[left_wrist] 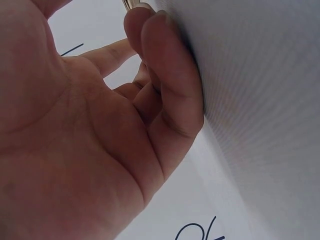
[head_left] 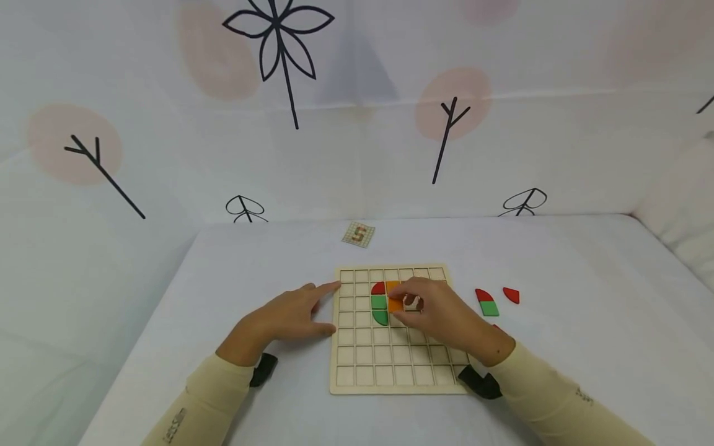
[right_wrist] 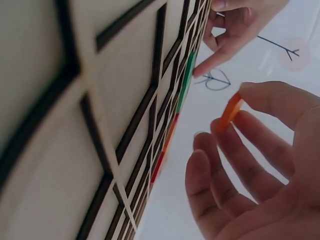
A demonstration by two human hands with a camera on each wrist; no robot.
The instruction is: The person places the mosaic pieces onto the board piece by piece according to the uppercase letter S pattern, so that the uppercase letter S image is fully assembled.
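Note:
A wooden grid board (head_left: 365,375) lies flat on the white surface. My right hand (head_left: 446,316) is over its middle and pinches an orange tile (right_wrist: 230,111) between thumb and fingertips, slightly above the grid in the right wrist view. Left of that hand, a red quarter-round tile (head_left: 378,288), a green square tile (head_left: 379,302) and a green quarter-round tile (head_left: 380,318) sit in one column. Another orange tile (head_left: 393,285) lies beside the red one. My left hand (head_left: 284,316) touches the board's left edge with index finger and thumb; its other fingers bend underneath.
Right of the board lie a red quarter-round tile (head_left: 483,295) against a green tile (head_left: 489,308), and a separate red tile (head_left: 511,295). Another red piece is partly hidden by the right wrist. A small pattern card (head_left: 358,235) lies behind the board.

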